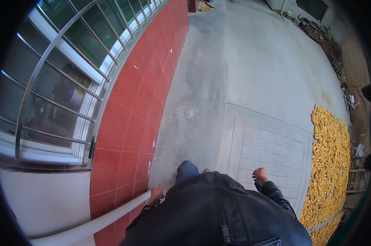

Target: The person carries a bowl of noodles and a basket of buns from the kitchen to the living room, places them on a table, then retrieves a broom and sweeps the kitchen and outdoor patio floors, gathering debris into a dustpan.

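My left hand (156, 192) hangs low beside the red wall, its fingers loosely curled and partly hidden from view. Behind it in the picture is a white pipe (93, 225) running along the wall; whether they touch I cannot tell. I see nothing held in that hand. Out to the right, over the grooved concrete (271, 153), my right hand (259, 174) is bent into a loose fist with no object showing. Both arms wear dark jacket sleeves. One blue trouser leg (186, 170) is forward.
Red tiles (132, 119) cover the lower wall at left, beneath a window with projecting metal bars (50, 53). A bed of yellow corn cobs (327, 172) lies at right. Piled items (316, 30) line the far right edge; a broom head (205, 7) is far ahead.
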Demonstrator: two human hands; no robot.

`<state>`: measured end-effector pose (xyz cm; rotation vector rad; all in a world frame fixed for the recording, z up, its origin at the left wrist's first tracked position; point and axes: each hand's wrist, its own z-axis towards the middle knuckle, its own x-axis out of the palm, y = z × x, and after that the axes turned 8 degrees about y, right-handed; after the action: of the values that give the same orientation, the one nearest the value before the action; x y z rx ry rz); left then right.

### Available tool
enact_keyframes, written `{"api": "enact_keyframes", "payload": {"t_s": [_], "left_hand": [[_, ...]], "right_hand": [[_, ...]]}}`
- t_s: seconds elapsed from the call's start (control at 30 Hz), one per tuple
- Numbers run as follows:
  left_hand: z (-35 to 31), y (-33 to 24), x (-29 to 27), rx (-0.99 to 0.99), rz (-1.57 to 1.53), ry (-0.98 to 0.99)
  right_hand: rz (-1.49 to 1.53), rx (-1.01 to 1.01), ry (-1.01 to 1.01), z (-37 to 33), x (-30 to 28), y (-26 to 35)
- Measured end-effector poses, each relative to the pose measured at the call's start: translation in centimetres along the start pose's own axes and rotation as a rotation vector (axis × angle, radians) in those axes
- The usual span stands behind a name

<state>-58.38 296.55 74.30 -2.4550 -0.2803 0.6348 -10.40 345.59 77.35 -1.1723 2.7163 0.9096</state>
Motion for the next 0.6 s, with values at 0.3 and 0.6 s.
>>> {"api": "enact_keyframes", "payload": {"t_s": [0.3,0.6], "left_hand": [[30.1,-21.1,-10.6,-0.186,-0.317,0.051],[57.0,-66.4,-21.0,0.08,-0.254,0.022]], "right_hand": [[0.198,0.092,-0.055,17.6,-2.3,22.8],[-0.256,0.121,-0.198,27.6,-2.7,31.5]]}}
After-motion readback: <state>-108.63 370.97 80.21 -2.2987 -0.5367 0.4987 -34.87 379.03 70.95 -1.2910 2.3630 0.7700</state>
